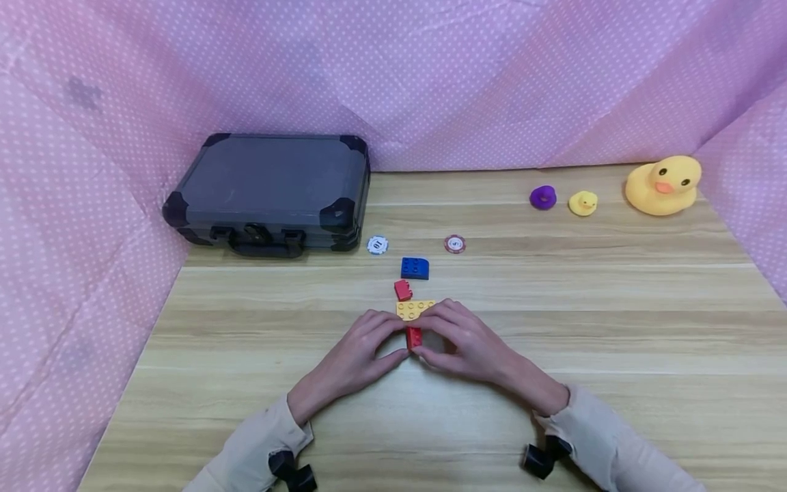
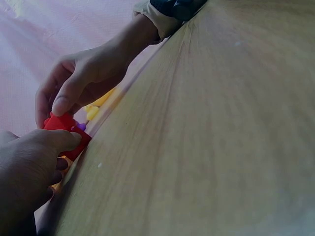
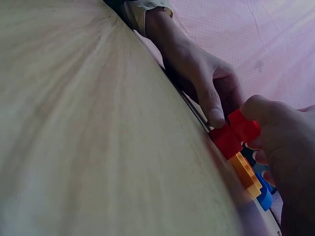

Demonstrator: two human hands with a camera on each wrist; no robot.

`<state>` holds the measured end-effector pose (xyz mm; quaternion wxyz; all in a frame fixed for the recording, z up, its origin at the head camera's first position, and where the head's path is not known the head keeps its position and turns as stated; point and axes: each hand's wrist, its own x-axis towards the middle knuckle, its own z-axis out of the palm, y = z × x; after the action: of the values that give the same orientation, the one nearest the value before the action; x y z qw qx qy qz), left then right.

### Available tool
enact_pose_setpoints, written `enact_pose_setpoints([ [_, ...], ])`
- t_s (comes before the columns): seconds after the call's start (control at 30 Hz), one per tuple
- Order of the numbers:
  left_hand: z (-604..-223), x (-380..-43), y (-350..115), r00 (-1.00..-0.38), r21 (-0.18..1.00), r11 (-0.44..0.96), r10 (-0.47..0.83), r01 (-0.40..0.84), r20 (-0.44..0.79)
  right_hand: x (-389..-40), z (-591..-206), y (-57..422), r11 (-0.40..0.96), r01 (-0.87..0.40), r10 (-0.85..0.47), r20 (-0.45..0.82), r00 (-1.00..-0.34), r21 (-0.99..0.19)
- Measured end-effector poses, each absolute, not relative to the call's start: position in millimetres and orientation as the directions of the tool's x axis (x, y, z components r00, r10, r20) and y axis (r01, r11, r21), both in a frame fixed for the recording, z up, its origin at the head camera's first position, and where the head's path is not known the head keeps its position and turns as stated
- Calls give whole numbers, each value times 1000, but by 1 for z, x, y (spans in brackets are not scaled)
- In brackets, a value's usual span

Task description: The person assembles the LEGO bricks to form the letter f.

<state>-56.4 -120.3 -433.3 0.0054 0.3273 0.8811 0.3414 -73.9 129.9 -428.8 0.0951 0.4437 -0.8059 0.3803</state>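
Observation:
Both hands meet over red toy bricks near the middle of the table. In the right wrist view, one red brick (image 3: 226, 141) stands low at the tabletop, with another red brick (image 3: 244, 127) just above it, offset to one side. My left hand (image 1: 364, 347) pinches the lower brick between thumb and fingers. With its thumb on one side, my right hand (image 1: 466, 342) pinches the upper one. Right behind the fingers lies a yellow studded brick (image 1: 413, 309), partly covered by the right hand. Beyond it are a small red brick (image 1: 402, 290) and a blue brick (image 1: 415, 268).
A grey case (image 1: 270, 181) with black corners stands at the back left. A white-and-blue chip (image 1: 378, 244) and a red-and-white chip (image 1: 455, 244) lie behind the bricks. At the back right sit a purple duck (image 1: 543, 197), a small yellow duck (image 1: 583, 203) and a large yellow duck (image 1: 663, 188).

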Motion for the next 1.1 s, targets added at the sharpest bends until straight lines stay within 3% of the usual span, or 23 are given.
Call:
enact_pose_setpoints([
  [0.8,-431,-57,-120,-788,601,560,580,570,206,-75,-430,127,332,-777,-633,484,-604,-535],
  [1.1,-431,-57,-120,-795,598,573,574,560,196,-75,-428,126,305,-734,-627,452,-635,-607],
])
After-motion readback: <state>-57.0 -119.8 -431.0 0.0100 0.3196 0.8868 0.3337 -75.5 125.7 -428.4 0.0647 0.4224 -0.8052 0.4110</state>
